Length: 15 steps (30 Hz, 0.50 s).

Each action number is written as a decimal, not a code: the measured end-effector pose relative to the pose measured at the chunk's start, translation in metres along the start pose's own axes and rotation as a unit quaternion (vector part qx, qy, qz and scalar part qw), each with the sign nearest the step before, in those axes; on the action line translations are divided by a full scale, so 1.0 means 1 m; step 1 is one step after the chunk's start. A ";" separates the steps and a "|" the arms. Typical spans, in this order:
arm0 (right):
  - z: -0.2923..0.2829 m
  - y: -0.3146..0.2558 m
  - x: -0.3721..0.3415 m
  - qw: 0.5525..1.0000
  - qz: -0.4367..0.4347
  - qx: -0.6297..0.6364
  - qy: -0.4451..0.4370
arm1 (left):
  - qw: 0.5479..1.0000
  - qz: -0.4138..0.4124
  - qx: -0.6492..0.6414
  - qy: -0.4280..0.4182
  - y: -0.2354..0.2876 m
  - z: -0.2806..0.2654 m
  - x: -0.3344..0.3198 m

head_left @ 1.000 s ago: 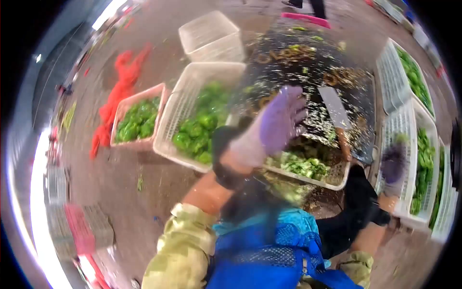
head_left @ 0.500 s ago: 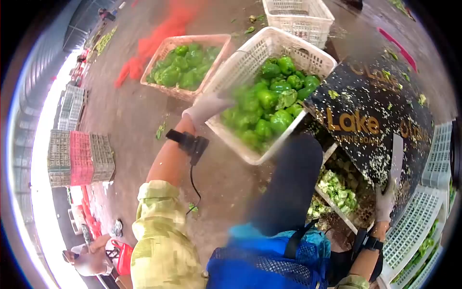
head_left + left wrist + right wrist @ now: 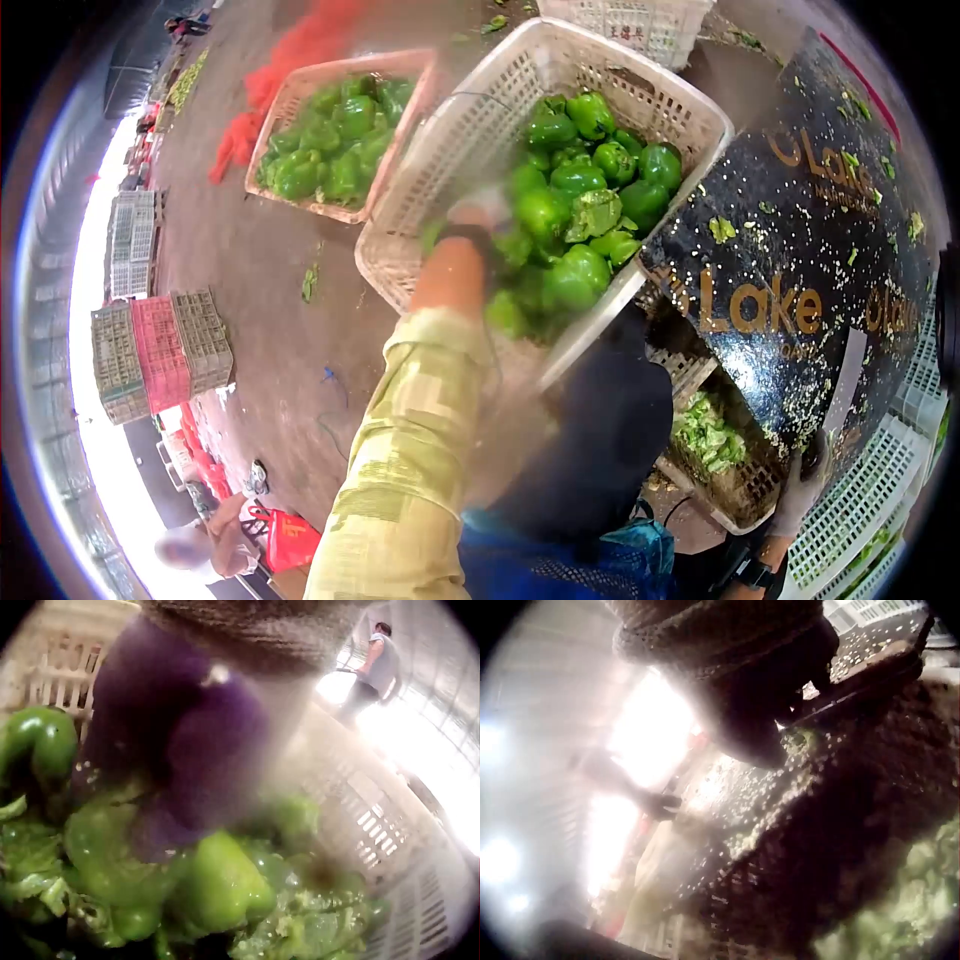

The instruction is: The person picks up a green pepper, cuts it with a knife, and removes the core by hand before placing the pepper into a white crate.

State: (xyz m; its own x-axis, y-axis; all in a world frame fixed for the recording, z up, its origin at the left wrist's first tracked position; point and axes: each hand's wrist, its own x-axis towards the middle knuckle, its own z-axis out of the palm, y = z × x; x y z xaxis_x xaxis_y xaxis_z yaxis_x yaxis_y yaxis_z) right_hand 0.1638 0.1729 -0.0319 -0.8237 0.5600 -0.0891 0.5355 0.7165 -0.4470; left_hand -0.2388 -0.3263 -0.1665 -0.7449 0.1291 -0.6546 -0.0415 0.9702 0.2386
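My left hand (image 3: 480, 208), in a purple-palmed glove and blurred, reaches into a white crate (image 3: 495, 100) of green bell peppers (image 3: 580, 275). In the left wrist view the purple glove (image 3: 217, 757) reaches down among the peppers, its fingertips right at a glossy one (image 3: 225, 885); I cannot tell whether it grips one. My gloved right hand (image 3: 800, 490) rests at the lower edge of a black board (image 3: 760, 250), over the handle end of a broad knife (image 3: 846, 385). In the right wrist view the knife's handle (image 3: 881, 675) shows beyond the fingertips.
A pink crate (image 3: 425, 75) of green peppers stands left. Below the board sits a crate of pale green scraps (image 3: 710, 435). White crates (image 3: 860, 490) line the right side. Stacked crates (image 3: 160, 355) and a seated person (image 3: 225, 540) are far left. Red netting (image 3: 290, 70) lies behind.
The head view has turned left. My left hand has gone from over the board, past the pepper crate's left side, into the crate. My right hand has come to the knife's handle.
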 end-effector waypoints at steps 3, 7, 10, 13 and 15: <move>0.004 0.002 0.000 1.000 0.009 0.004 0.018 | 1.000 -0.010 0.016 0.003 0.025 -0.023 -0.040; 0.009 -0.009 -0.002 0.999 -0.011 0.014 0.040 | 0.994 -0.010 0.086 0.068 0.037 -0.003 -0.080; 0.006 -0.011 -0.004 0.999 -0.019 -0.022 0.040 | 0.984 0.021 0.102 0.144 0.026 0.022 -0.099; -0.004 0.002 -0.006 0.997 -0.074 -0.035 -0.003 | 0.986 0.014 -0.111 0.126 0.014 0.026 -0.114; -0.006 -0.003 -0.009 0.997 -0.082 0.002 0.012 | 0.920 0.006 -0.389 0.051 0.048 -0.009 -0.168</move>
State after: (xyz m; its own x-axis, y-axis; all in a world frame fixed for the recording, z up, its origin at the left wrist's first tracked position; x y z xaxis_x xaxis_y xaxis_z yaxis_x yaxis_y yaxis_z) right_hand 0.1707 0.1680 -0.0247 -0.8950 0.4461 0.0063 0.3943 0.7975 -0.4566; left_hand -0.1217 -0.3035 -0.0383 -0.8059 0.0800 -0.5866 -0.4669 0.5235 0.7127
